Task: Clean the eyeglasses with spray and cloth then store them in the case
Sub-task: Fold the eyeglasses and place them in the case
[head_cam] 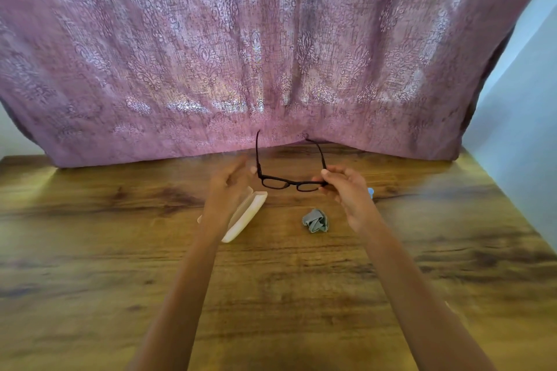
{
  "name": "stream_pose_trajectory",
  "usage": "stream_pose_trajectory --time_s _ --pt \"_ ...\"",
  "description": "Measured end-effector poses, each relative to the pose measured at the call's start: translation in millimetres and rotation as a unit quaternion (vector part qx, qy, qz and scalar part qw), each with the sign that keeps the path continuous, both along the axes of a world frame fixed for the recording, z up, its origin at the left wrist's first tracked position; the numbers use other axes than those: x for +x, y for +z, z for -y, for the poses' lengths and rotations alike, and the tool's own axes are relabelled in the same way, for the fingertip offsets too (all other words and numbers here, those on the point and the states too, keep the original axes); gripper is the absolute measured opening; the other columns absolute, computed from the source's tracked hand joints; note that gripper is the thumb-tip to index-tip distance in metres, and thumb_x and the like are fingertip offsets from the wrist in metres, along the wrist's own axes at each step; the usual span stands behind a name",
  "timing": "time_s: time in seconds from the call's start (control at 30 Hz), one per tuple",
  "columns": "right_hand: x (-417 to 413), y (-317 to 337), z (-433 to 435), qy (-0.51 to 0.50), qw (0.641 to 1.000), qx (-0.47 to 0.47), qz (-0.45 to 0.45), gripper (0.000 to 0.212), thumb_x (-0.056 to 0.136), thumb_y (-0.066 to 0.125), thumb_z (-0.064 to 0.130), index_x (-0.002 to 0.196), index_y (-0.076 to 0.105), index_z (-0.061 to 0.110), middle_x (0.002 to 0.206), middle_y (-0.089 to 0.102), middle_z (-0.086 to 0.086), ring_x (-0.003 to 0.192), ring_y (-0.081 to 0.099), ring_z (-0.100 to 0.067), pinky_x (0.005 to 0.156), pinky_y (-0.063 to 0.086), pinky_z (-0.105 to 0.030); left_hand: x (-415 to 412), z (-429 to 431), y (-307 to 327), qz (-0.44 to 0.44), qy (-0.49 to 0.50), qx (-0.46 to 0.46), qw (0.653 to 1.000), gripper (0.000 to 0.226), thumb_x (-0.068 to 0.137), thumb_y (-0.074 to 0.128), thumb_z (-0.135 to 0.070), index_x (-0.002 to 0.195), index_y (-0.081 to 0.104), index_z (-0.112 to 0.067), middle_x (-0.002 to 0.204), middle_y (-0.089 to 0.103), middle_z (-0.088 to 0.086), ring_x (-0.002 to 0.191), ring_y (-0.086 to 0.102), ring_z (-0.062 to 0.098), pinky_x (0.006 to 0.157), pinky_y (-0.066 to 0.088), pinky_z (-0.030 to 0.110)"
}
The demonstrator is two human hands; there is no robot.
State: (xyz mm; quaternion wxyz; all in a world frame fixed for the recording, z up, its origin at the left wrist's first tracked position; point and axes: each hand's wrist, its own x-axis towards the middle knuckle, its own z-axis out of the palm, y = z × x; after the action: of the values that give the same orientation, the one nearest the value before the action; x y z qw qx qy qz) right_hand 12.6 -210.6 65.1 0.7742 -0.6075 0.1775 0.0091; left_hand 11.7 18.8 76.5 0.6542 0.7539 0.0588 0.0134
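Dark-framed eyeglasses [289, 182] hang above the wooden table [271, 280] with both temples unfolded and pointing away from me. My right hand [346, 193] pinches the frame's right corner at the hinge. My left hand [229, 187] is blurred, fingers loosely spread, right beside the left hinge; whether it touches the frame I cannot tell. Under my left wrist an open white glasses case [245, 217] lies on the table. A crumpled grey cloth [316, 221] sits between my forearms. A small pale blue object [370, 191], possibly the spray bottle, peeks out behind my right hand.
A pink patterned curtain [271, 54] hangs along the table's far edge. A pale wall [518, 129] stands close on the right. Bare wood stretches across the near half of the table and out to the left.
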Motion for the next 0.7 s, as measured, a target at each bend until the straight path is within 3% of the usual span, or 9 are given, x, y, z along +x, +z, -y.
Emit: stream_pose_trajectory --time_s 0.07,0.2,0.27,0.4,0.5,0.7 --pt "-1.5 -3.0 -3.8 -0.014 1.000 -0.001 0.010 0.020 0.092 0.064 0.008 0.111 0.058 0.004 0.095 0.074 -0.014 0.079 0.071 -0.016 0.074 0.059 -0.024 -0.5 5.6 1.0 -0.036 0.030 -0.036 0.998 0.030 0.087 0.065 -0.038 0.110 0.069 -0.019 0.101 0.073 0.000 0.092 0.068 0.013 0.073 0.051 0.014" --pt "-4.7 -5.9 -7.4 -0.039 0.998 -0.012 0.041 0.015 0.091 0.064 0.006 0.103 0.057 -0.001 0.092 0.073 -0.018 0.078 0.071 -0.020 0.072 0.059 -0.026 -2.6 11.1 4.6 -0.036 0.039 -0.057 0.997 0.019 0.082 0.070 -0.040 0.085 0.072 -0.021 0.084 0.073 0.004 0.077 0.067 0.013 0.077 0.056 0.026" --pt "-5.8 -6.2 -8.2 -0.045 0.997 -0.020 0.052 0.013 0.090 0.065 0.005 0.100 0.059 -0.001 0.089 0.073 -0.018 0.079 0.071 -0.021 0.069 0.059 -0.025 -2.3 11.5 4.8 -0.033 0.038 -0.052 0.997 0.006 0.083 0.071 -0.031 0.086 0.071 -0.026 0.079 0.073 0.000 0.071 0.066 0.007 0.077 0.055 0.023" --pt "-7.4 -8.5 -9.5 -0.016 0.997 -0.036 0.059 0.005 0.085 0.070 0.003 0.090 0.070 0.004 0.084 0.074 -0.011 0.080 0.072 -0.019 0.073 0.059 -0.026 -1.0 11.6 4.5 -0.027 0.048 -0.052 0.997 0.009 0.086 0.070 -0.019 0.094 0.072 -0.023 0.070 0.073 -0.008 0.066 0.067 -0.001 0.072 0.052 0.016" --pt "-8.9 -10.8 -11.3 0.018 0.998 -0.047 0.045 0.008 0.082 0.074 0.005 0.090 0.075 0.007 0.087 0.076 -0.006 0.081 0.073 -0.018 0.081 0.058 -0.027 1.7 8.8 3.0 -0.020 0.049 -0.037 0.998 0.011 0.086 0.070 -0.019 0.093 0.072 -0.026 0.071 0.074 -0.012 0.068 0.067 -0.001 0.078 0.053 0.022" --pt "-10.6 -10.0 -10.3 0.067 0.997 -0.029 0.032 0.009 0.084 0.071 0.003 0.091 0.075 0.003 0.094 0.075 -0.012 0.087 0.073 -0.020 0.075 0.059 -0.023 3.4 -2.0 -0.5 -0.020 0.025 -0.017 0.999 0.021 0.087 0.069 -0.018 0.077 0.071 -0.037 0.071 0.074 -0.010 0.065 0.066 0.000 0.079 0.054 0.027"
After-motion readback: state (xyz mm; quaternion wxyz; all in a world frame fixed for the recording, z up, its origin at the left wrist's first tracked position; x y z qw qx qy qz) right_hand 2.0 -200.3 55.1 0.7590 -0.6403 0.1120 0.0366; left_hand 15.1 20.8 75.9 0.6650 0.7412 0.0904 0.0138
